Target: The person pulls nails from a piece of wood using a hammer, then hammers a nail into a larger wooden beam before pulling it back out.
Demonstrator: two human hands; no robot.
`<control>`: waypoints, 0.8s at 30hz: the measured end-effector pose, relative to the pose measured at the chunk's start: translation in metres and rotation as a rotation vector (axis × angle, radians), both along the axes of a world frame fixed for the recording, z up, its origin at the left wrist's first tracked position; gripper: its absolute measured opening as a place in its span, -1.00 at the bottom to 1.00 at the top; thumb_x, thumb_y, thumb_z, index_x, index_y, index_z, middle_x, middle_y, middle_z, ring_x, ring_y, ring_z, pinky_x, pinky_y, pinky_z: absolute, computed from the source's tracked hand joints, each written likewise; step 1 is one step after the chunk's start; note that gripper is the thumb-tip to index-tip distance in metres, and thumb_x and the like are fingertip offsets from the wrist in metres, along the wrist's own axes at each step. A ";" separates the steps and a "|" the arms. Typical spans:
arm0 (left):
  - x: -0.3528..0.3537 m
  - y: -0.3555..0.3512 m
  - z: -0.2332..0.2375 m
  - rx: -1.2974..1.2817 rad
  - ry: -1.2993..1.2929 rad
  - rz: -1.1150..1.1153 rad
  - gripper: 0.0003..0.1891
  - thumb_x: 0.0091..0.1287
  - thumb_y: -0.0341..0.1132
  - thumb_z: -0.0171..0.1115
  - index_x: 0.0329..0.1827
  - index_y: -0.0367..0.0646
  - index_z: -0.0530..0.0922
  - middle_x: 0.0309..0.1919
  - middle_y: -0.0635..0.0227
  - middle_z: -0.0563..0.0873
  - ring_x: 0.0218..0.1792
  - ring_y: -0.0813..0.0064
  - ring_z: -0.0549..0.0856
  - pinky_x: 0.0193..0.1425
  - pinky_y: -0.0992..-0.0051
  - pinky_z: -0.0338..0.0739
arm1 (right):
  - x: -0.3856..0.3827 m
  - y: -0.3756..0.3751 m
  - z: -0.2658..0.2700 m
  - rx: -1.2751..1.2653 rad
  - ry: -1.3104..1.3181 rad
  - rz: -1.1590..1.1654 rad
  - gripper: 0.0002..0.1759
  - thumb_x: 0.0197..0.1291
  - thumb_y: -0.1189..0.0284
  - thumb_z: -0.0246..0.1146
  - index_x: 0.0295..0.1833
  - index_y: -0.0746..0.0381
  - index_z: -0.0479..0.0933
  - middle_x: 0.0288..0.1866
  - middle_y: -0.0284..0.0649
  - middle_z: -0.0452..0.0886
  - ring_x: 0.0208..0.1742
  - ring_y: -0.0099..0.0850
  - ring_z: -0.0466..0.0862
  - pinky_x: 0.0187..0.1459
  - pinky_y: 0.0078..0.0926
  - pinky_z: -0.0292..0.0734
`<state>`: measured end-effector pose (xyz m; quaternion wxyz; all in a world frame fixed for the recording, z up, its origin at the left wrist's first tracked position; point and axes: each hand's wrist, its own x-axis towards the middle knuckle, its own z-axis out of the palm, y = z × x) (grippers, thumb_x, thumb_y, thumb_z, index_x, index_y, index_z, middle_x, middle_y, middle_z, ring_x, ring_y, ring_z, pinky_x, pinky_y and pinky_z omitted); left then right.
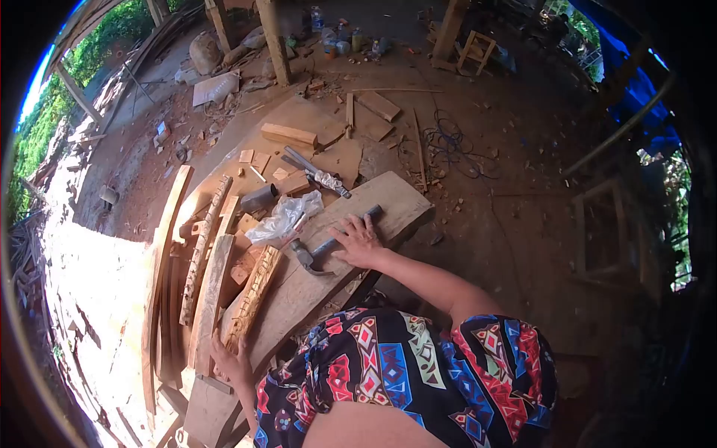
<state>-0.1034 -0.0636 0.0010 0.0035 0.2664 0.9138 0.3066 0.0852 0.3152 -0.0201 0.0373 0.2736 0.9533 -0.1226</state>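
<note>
A claw hammer [305, 257] lies on a thick wooden plank [381, 196], its head toward the left. My right hand [360, 243] rests over the hammer's handle, with the fingers curled across it. At the plank's left edge, my left hand [234, 364] grips the near end of a carved length of wood [254, 293] that has a row of notches or pegs along it. A crumpled clear plastic bag [287, 218] is just beyond the hammer head. Part of the left fingers is hidden by the wood.
Long wooden strips [166, 276] and a second notched piece [205, 250] lie to the left. Beyond are a dark cylinder [260, 198], chisel-like tools [317, 173] and a wood block [289, 136]. A coiled cable [452, 145] and a wooden frame [603, 231] are at right.
</note>
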 end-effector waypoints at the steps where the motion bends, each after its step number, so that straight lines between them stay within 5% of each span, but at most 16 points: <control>1: 0.006 -0.002 -0.004 -0.077 0.036 0.018 -0.28 0.17 -0.04 0.35 0.32 -0.23 0.32 0.22 -0.01 0.42 0.26 0.01 0.40 0.36 0.16 0.21 | -0.004 -0.003 0.005 -0.006 -0.001 0.011 -0.25 0.15 -0.08 0.14 0.42 -0.04 0.22 0.48 -0.10 0.09 0.49 -0.01 0.01 0.41 0.27 -0.25; 4: 0.019 -0.003 -0.013 -0.219 0.109 0.055 -0.20 0.09 0.00 0.39 0.35 -0.19 0.29 0.25 -0.01 0.38 0.30 -0.02 0.34 0.40 0.12 0.12 | -0.014 -0.009 0.002 0.011 -0.032 0.024 -0.30 0.15 -0.07 0.15 0.39 -0.09 0.27 0.47 -0.08 0.09 0.45 0.15 0.02 0.29 0.52 -0.25; 13: -0.001 0.013 -0.013 -0.356 0.191 0.101 -0.31 -0.03 0.11 0.39 0.18 0.01 0.47 -0.09 0.28 0.52 0.06 0.21 0.46 0.21 0.21 0.24 | -0.022 -0.012 -0.018 0.101 0.000 0.008 -0.33 0.13 -0.09 0.16 0.37 -0.25 0.25 0.46 -0.16 0.08 0.47 0.13 -0.04 0.30 0.52 -0.31; 24: -0.003 0.012 -0.020 -0.298 0.243 0.082 -0.30 -0.04 0.17 0.37 0.18 0.09 0.51 -0.11 0.34 0.50 0.02 0.30 0.46 0.17 0.27 0.23 | -0.027 -0.007 -0.017 0.103 0.006 -0.045 -0.32 0.04 0.00 0.28 0.34 -0.31 0.31 0.39 -0.22 0.18 0.45 0.11 0.03 0.31 0.51 -0.25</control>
